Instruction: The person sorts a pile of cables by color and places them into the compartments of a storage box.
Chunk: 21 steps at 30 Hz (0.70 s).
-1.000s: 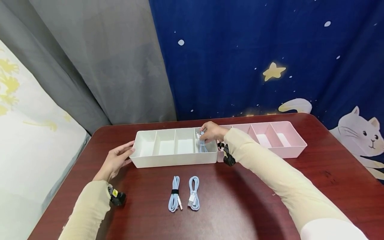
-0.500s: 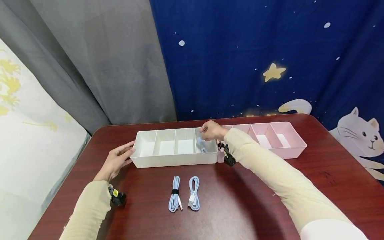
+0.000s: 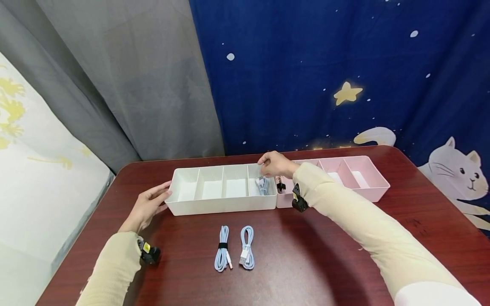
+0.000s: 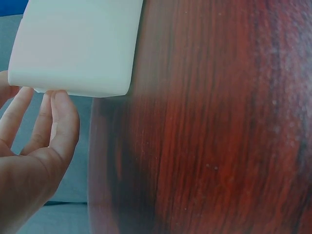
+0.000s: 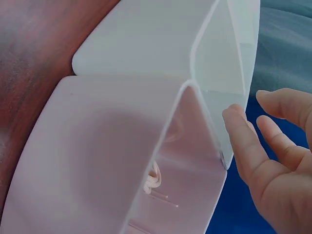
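Observation:
A long white divided box [image 3: 222,206] stands on the table. A light-blue cable bundle [image 3: 263,187] lies in its rightmost compartment. My right hand [image 3: 275,165] is over that compartment, just above the bundle, with nothing between its fingers; in the right wrist view the fingers [image 5: 248,151] are apart and loosely bent. At the box's left end, my left hand [image 3: 151,203] rests its fingertips against the end wall. Two more light-blue cable bundles lie on the table in front: one with a black strap [image 3: 223,245], one with a white plug showing [image 3: 247,247].
A pink divided box [image 3: 367,193] adjoins the white one on the right. In its left compartment sits a pinkish cable bundle [image 3: 281,185] with a black strap. The dark red table [image 3: 298,272] has curtains [image 3: 291,85] behind it.
My right hand has let go of the light-blue cable bundle in the white box and moved slightly up and right. My left hand has stayed at the box's left end.

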{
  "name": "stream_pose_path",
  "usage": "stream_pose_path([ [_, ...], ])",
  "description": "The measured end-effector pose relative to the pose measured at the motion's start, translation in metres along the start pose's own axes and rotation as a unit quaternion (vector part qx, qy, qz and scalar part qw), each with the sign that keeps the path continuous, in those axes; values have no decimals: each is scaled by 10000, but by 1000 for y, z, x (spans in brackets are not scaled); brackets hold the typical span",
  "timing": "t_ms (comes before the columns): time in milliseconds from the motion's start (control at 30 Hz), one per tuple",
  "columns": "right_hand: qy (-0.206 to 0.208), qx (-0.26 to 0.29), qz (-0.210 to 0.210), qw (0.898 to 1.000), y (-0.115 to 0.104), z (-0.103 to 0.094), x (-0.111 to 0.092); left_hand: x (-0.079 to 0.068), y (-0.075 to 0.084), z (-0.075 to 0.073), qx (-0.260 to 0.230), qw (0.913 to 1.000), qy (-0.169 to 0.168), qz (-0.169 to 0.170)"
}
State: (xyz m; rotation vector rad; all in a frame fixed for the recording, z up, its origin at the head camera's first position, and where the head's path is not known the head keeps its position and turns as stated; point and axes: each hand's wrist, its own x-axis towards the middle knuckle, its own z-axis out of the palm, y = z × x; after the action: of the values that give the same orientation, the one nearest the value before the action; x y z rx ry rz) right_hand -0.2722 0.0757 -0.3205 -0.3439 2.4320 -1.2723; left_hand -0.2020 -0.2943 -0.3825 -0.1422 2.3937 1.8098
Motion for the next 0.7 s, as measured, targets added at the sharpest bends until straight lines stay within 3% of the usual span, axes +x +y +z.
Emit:
stream_pose_path([
  [233,274,52,-221,9994,-2,6,-11,2,-1,0,20,10000,13,19],
  [433,369,203,-784,9960,-3,23,-23,0,1,-1,30,10000,-25,27],
  [700,-8,214,-1574,9873,-6,55,-45,1,0,0,33,10000,7,-12],
])
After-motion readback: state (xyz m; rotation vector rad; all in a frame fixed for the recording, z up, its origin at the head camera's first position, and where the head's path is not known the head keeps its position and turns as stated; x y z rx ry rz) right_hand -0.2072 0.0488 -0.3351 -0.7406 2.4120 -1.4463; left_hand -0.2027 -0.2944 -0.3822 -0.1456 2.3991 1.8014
